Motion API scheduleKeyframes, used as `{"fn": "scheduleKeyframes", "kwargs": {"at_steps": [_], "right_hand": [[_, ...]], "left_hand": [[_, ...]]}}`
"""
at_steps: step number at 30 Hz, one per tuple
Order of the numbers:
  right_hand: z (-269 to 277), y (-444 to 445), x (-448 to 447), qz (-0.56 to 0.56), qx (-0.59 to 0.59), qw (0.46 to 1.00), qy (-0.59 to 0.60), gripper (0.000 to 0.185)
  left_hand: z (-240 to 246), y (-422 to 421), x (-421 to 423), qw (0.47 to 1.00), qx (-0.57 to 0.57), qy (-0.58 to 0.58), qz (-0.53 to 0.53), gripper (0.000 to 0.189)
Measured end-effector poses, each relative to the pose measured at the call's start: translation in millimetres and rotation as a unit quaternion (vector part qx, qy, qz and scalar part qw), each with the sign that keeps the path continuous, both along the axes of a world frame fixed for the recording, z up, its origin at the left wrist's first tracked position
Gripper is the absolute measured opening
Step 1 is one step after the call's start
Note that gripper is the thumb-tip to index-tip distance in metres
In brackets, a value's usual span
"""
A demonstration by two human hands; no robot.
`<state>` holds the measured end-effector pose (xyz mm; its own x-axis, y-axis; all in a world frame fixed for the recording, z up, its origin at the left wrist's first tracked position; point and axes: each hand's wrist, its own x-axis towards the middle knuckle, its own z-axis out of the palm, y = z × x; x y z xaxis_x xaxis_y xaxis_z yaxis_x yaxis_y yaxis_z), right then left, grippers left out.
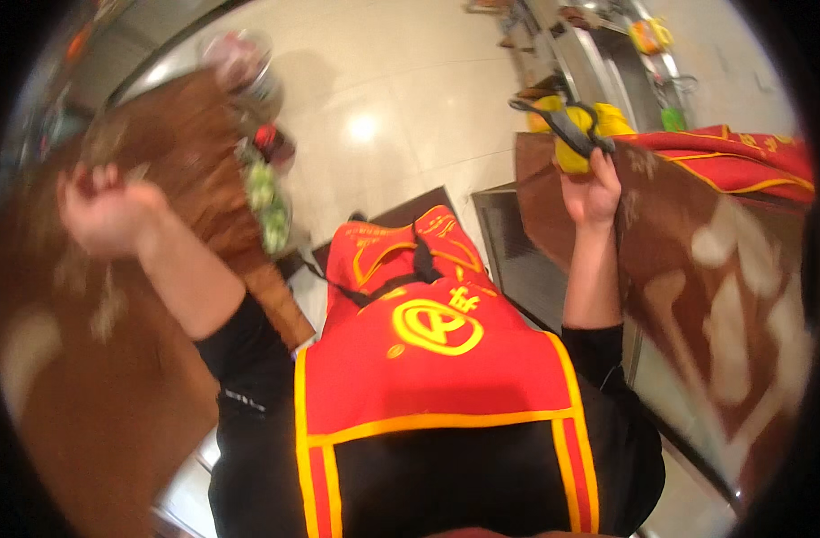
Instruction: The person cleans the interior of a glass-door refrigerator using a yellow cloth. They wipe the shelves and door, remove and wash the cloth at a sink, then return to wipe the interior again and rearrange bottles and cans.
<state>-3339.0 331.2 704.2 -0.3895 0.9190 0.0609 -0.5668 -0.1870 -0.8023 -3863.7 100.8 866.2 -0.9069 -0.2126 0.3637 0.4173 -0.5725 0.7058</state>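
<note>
My left hand [110, 212] is raised over the left table, which has a brown cover [114, 376]. Its blurred fingers are loosely bent, and no object shows in them. On the other side, my right hand [593, 195] holds a dark grey, strap-like object [571, 131] by its near end, between thumb and fingers. Something yellow [572, 156] sits against the same fingers; blur hides whether the two are one piece. A red apron [437, 376] with yellow edging covers my front.
Along the left table's far edge are green vegetables [265, 198], a red-topped container [267, 138] and a clear bag [238, 60] with pinkish contents. Red cloth [732, 158] lies on the right table's patterned brown cover [679, 269]. Pale tiled floor [396, 87] runs between.
</note>
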Motion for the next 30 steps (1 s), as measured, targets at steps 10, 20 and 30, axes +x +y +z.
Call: {"fn": "scheduleKeyframes", "kwargs": {"at_steps": [10,20,30], "right_hand": [[-14,261,86,-0.217,-0.113,0.97,-0.008,0.039],[-4,460,36,-0.194,0.008,0.934,-0.299,0.058],[-24,629,93,-0.272,0.12,0.758,-0.581,0.087]], "left_hand": [[-163,452,169,0.624,-0.416,-0.025,-0.66,0.042],[-181,720,337,0.21,-0.364,-0.167,-0.892,0.069],[-233,987,424,0.1,-0.263,-0.296,-0.913,0.044]]}}
